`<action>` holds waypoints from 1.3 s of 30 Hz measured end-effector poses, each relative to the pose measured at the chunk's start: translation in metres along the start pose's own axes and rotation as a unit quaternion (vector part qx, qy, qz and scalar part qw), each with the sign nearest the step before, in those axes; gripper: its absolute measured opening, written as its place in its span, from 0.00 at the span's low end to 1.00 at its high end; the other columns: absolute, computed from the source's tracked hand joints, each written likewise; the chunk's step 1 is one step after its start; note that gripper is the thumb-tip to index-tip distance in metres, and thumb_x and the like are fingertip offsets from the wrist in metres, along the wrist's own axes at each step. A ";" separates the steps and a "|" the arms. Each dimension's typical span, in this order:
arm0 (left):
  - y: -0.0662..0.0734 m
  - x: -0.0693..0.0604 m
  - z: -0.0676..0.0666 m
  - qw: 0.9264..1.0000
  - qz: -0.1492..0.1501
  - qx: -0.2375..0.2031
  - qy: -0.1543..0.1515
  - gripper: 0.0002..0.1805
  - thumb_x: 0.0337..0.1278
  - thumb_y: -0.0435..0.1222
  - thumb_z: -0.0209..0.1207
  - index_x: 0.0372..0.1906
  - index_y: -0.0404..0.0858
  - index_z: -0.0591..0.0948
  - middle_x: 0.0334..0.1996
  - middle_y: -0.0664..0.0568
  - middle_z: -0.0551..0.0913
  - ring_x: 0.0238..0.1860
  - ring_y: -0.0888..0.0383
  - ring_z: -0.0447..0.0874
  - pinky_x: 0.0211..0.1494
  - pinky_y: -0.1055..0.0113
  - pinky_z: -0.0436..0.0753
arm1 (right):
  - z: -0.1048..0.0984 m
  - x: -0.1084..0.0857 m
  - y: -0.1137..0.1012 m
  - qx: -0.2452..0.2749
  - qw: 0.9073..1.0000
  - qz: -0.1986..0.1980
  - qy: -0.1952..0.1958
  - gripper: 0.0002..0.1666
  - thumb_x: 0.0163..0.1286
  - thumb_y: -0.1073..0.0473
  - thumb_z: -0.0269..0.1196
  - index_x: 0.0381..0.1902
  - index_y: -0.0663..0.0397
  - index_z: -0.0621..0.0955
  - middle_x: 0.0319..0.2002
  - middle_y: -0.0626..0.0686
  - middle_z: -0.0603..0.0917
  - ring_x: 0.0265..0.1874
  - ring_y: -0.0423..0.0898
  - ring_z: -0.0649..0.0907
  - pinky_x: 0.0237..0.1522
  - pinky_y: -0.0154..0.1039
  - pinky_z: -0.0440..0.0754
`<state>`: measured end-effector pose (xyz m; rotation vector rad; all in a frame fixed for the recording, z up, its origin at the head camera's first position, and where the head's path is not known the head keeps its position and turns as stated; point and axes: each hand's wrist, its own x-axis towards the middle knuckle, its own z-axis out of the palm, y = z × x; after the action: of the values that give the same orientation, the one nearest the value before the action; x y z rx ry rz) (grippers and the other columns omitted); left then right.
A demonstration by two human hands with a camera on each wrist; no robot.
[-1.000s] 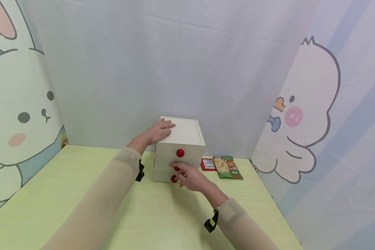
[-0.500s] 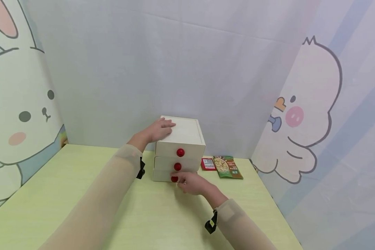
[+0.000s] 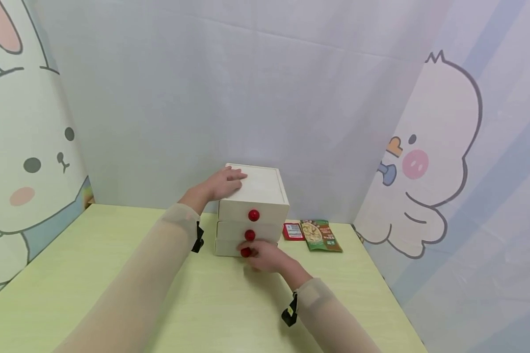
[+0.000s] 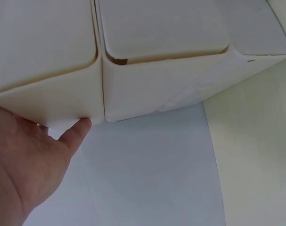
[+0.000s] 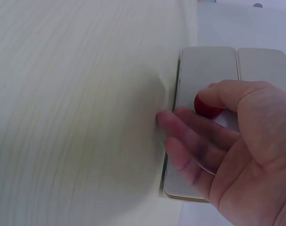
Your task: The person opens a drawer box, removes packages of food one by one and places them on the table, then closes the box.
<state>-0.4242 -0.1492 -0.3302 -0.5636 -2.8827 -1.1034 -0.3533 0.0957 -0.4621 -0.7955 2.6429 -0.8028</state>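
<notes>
My right hand (image 3: 266, 256) grips the bottom knob (image 3: 245, 252), probably the best hold on these light-looking, stiff drawers (image 3: 268, 212), while my left hand (image 3: 223, 184) rests, fingers extended, on top.

Free tabletop (image 3: 216, 304) before drawers (image 3: 231, 212), packets (image 3: 321, 236) right

Print on green-brown packet (image 3: 321, 236), red packet (image 3: 293, 232): too small to read.

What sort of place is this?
Probably a staged recording corner: a pale wood-grain table set against a plain grey backdrop, cartoon panels either side, and a white drawer unit.
</notes>
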 end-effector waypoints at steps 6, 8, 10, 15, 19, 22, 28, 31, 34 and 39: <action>0.000 -0.001 0.000 1.000 -0.001 -0.007 0.003 0.31 0.84 0.47 0.44 0.84 0.46 0.72 0.90 0.50 0.58 0.93 0.46 0.35 0.92 0.36 0.44 | 0.003 0.002 -0.001 0.011 1.000 0.005 0.011 0.16 0.80 0.59 0.65 0.61 0.46 0.89 0.26 0.46 0.83 0.24 0.40 0.81 0.33 0.35 0.80; 0.001 -0.001 0.000 1.000 -0.003 -0.008 0.002 0.31 0.84 0.47 0.45 0.84 0.46 0.72 0.90 0.50 0.58 0.93 0.46 0.35 0.92 0.36 0.44 | 0.003 0.003 -0.001 0.015 1.000 0.007 0.015 0.15 0.80 0.59 0.65 0.59 0.46 0.90 0.25 0.48 0.84 0.24 0.40 0.80 0.32 0.35 0.79; 0.001 -0.001 0.000 1.000 -0.003 -0.007 0.002 0.31 0.84 0.47 0.45 0.84 0.46 0.72 0.90 0.50 0.57 0.93 0.46 0.35 0.92 0.36 0.44 | 0.004 0.003 -0.001 0.017 1.000 0.008 0.020 0.14 0.80 0.59 0.65 0.58 0.47 0.90 0.25 0.52 0.86 0.23 0.41 0.80 0.31 0.35 0.79; 0.002 -0.002 0.000 1.000 -0.001 -0.005 0.001 0.31 0.85 0.47 0.45 0.84 0.46 0.72 0.90 0.50 0.57 0.93 0.45 0.34 0.92 0.35 0.43 | 0.005 0.004 -0.002 0.010 0.999 0.007 0.030 0.13 0.80 0.59 0.66 0.57 0.47 0.91 0.28 0.58 0.90 0.22 0.40 0.80 0.31 0.34 0.78; 0.002 -0.003 -0.001 1.000 0.001 -0.002 -0.001 0.31 0.85 0.47 0.44 0.84 0.46 0.71 0.90 0.50 0.57 0.93 0.45 0.33 0.92 0.36 0.43 | 0.005 0.004 -0.003 0.007 0.999 0.005 0.036 0.12 0.79 0.59 0.67 0.56 0.47 0.92 0.28 0.58 0.91 0.22 0.39 0.80 0.31 0.33 0.78; 0.002 -0.002 -0.001 1.000 0.001 -0.001 -0.002 0.31 0.85 0.47 0.45 0.84 0.46 0.71 0.90 0.50 0.56 0.93 0.45 0.34 0.92 0.36 0.43 | 0.005 0.005 -0.003 0.010 0.999 0.009 0.035 0.12 0.79 0.59 0.68 0.55 0.47 0.92 0.29 0.57 0.92 0.23 0.39 0.81 0.31 0.33 0.79; 0.003 -0.001 -0.001 1.000 0.004 -0.001 -0.003 0.31 0.85 0.47 0.44 0.84 0.46 0.72 0.90 0.50 0.57 0.93 0.45 0.35 0.92 0.36 0.44 | 0.004 0.004 -0.003 0.011 0.999 0.014 0.036 0.13 0.78 0.59 0.68 0.56 0.48 0.93 0.30 0.52 0.91 0.25 0.40 0.81 0.32 0.34 0.79; 0.002 -0.001 0.000 1.000 0.007 0.004 -0.003 0.31 0.85 0.47 0.44 0.84 0.46 0.72 0.90 0.49 0.57 0.93 0.44 0.35 0.92 0.36 0.44 | 0.004 0.004 -0.003 0.002 0.999 0.016 0.037 0.13 0.78 0.59 0.68 0.56 0.46 0.93 0.29 0.47 0.89 0.26 0.40 0.81 0.32 0.33 0.79; 0.003 -0.001 0.000 1.000 0.010 0.005 -0.006 0.32 0.85 0.47 0.43 0.84 0.45 0.71 0.90 0.49 0.56 0.93 0.44 0.35 0.92 0.36 0.43 | 0.003 0.003 -0.004 -0.010 0.999 0.012 0.038 0.12 0.77 0.58 0.70 0.55 0.45 0.93 0.34 0.43 0.89 0.29 0.40 0.81 0.33 0.33 0.79; 0.000 0.000 0.001 1.000 0.008 0.000 -0.004 0.32 0.85 0.47 0.43 0.85 0.46 0.71 0.90 0.49 0.56 0.93 0.44 0.34 0.92 0.36 0.42 | 0.001 0.002 -0.005 -0.020 0.999 -0.003 0.031 0.12 0.76 0.58 0.71 0.54 0.43 0.94 0.42 0.43 0.89 0.34 0.39 0.80 0.35 0.32 0.79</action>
<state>-0.4244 -0.1491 -0.3307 -0.5901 -2.8790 -1.1025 -0.3519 0.0909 -0.4606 -0.8028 2.7201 -0.7892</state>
